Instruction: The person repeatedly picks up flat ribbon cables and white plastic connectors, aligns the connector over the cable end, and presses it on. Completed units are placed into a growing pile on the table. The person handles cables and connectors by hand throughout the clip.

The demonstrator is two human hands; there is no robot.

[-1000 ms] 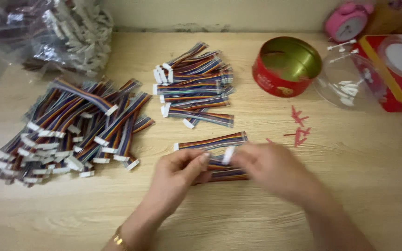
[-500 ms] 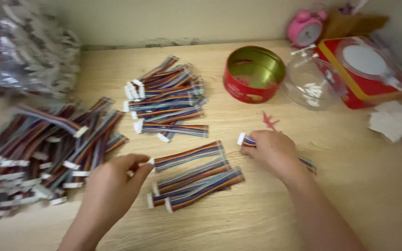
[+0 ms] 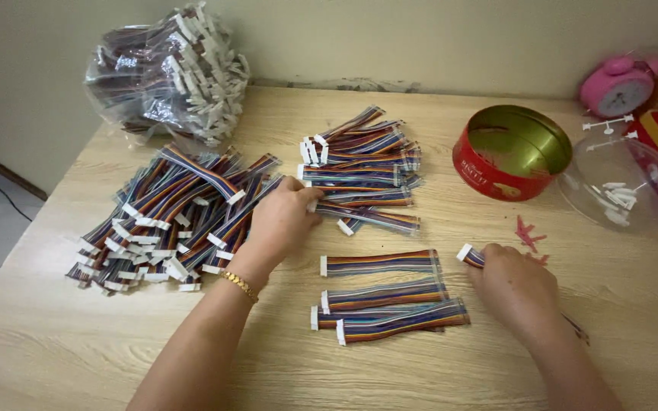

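Observation:
My left hand [image 3: 282, 219] reaches up between the big loose heap of rainbow ribbon cables [image 3: 169, 221] and the stacked pile of cables [image 3: 363, 164], its fingers closed on a cable end at that pile's lower left. My right hand [image 3: 513, 289] rests on the wooden table [image 3: 78, 342] and grips one ribbon cable [image 3: 469, 256], whose white connector sticks out past the thumb. Between the hands lie three short ribbon cables in a row [image 3: 386, 293], side by side, white connectors to the left.
A clear bag stuffed with more cables [image 3: 165, 72] sits at the back left. A red round tin [image 3: 510, 152], open, stands at the back right beside a clear plastic lid with small white parts [image 3: 618, 183]. Small red plastic bits [image 3: 527, 232] lie near my right hand. A pink alarm clock [image 3: 617, 82] stands by the wall.
My left hand has let go near the laid-out cables and moved up to the stacked pile. My right hand has drifted right, still holding a cable. The camera has shifted.

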